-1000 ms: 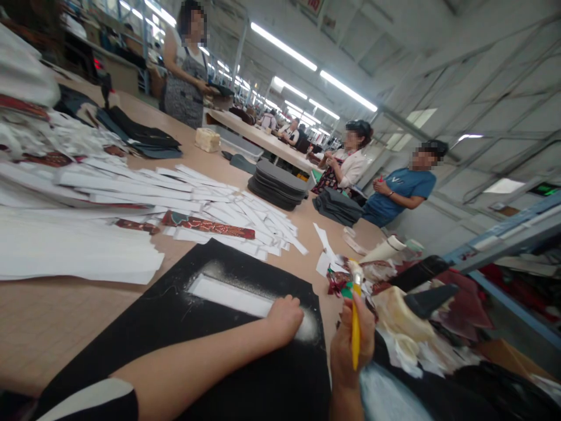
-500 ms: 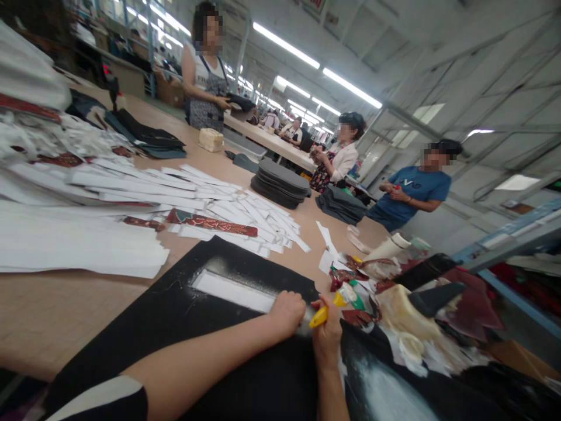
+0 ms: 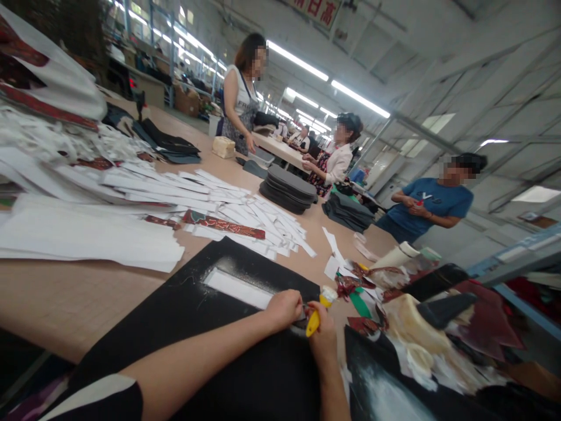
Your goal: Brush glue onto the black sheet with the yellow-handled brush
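Note:
A white strip (image 3: 239, 287) lies flat on a black sheet (image 3: 210, 345), with whitish residue around its far end. My left hand (image 3: 284, 310) is closed at the strip's near end; what its fingers pinch is hidden. Close beside it on the right, my right hand (image 3: 323, 336) grips a yellow-handled brush (image 3: 314, 323), its whitish bristles pointing up and away. A small greyish edge shows between the two hands, too unclear to name.
Many white strips (image 3: 236, 204) are spread behind the sheet, with a patterned red piece (image 3: 223, 224) on them. Stacked dark pieces (image 3: 287, 190) stand farther back. Scraps and a cream container (image 3: 403, 321) crowd the right. Several people are at work beyond the table.
The view has shifted, so most things appear farther right. My right hand has turned the brush more upright and come closer to my left hand. A co-worker at the back has turned and lowered an arm.

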`<state>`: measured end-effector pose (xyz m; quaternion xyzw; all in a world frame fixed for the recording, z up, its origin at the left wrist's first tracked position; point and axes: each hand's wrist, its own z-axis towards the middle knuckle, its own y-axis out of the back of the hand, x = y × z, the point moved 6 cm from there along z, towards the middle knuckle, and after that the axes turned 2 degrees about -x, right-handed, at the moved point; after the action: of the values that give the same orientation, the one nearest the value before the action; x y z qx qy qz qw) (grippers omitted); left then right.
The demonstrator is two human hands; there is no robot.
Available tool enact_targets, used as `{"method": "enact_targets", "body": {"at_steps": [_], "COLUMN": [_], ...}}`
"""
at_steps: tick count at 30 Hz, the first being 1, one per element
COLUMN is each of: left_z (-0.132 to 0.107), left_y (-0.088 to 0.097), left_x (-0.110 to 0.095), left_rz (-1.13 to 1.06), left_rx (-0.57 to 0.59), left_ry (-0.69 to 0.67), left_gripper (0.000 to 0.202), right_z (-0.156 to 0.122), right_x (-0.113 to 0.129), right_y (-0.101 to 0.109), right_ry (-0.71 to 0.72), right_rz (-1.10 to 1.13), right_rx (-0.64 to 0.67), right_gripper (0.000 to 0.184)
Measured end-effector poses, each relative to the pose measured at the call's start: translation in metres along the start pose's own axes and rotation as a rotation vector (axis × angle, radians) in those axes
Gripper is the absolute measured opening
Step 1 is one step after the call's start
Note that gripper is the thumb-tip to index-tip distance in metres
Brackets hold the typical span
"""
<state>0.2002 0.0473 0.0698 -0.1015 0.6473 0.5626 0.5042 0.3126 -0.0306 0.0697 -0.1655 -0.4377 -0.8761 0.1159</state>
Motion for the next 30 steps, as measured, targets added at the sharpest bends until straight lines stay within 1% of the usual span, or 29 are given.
{"method": "enact_targets", "body": {"at_steps": [3, 6, 9, 11, 12, 14, 17, 19, 21, 23, 24, 26, 27, 30], "left_z": [0.003, 0.010, 0.014, 0.013, 0.012, 0.008, -0.004, -0.015, -0.026, -0.034, -0.036, -0.035, -0.033, -0.022], "left_y": [0.015, 0.043, 0.068, 0.074, 0.073, 0.065, 0.052, 0.050, 0.051, 0.049, 0.045, 0.037, 0.035, 0.038], "left_x": [0.012, 0.033, 0.052, 0.056, 0.055, 0.049, 0.036, 0.029, 0.023, 0.016, 0.015, 0.015, 0.017, 0.028], "left_rz": [-0.134, -0.269, -0.370, -0.403, -0.409, -0.407, -0.363, -0.297, -0.212, -0.033, 0.079, 0.268, 0.322, 0.350], "left_rx": [-0.075, -0.171, -0.233, -0.235, -0.223, -0.175, -0.089, -0.057, -0.055, -0.039, -0.018, 0.034, 0.048, 0.013], "left_ry": [0.062, 0.159, 0.235, 0.249, 0.244, 0.211, 0.108, 0.028, -0.042, -0.102, -0.116, -0.098, -0.071, 0.011], "left_gripper": [0.013, 0.016, 0.028, 0.030, 0.029, 0.025, 0.023, 0.027, 0.035, 0.035, 0.031, 0.022, 0.022, 0.024], "right_z": [0.000, 0.000, 0.001, 0.001, 0.002, 0.002, 0.003, 0.003, 0.001, -0.003, -0.004, -0.006, -0.006, 0.001], "right_x": [0.000, -0.003, 0.002, 0.011, 0.017, 0.029, 0.043, 0.044, 0.042, 0.037, 0.032, 0.024, 0.021, 0.022], "right_y": [-0.009, -0.014, -0.015, -0.014, -0.013, -0.013, -0.018, -0.022, -0.026, -0.028, -0.031, -0.036, -0.038, -0.039], "right_ry": [0.051, 0.082, 0.152, 0.197, 0.219, 0.275, 0.335, 0.335, 0.343, 0.343, 0.338, 0.317, 0.312, 0.293], "right_rz": [-0.155, -0.261, -0.333, -0.378, -0.393, -0.395, -0.372, -0.366, -0.364, -0.370, -0.367, -0.335, -0.305, -0.217], "right_rx": [0.037, 0.031, 0.002, -0.048, -0.079, -0.122, -0.097, -0.071, -0.083, -0.117, -0.129, -0.142, -0.150, -0.180], "right_gripper": [0.022, 0.023, 0.030, 0.033, 0.034, 0.033, 0.032, 0.033, 0.035, 0.036, 0.036, 0.034, 0.032, 0.021]}}
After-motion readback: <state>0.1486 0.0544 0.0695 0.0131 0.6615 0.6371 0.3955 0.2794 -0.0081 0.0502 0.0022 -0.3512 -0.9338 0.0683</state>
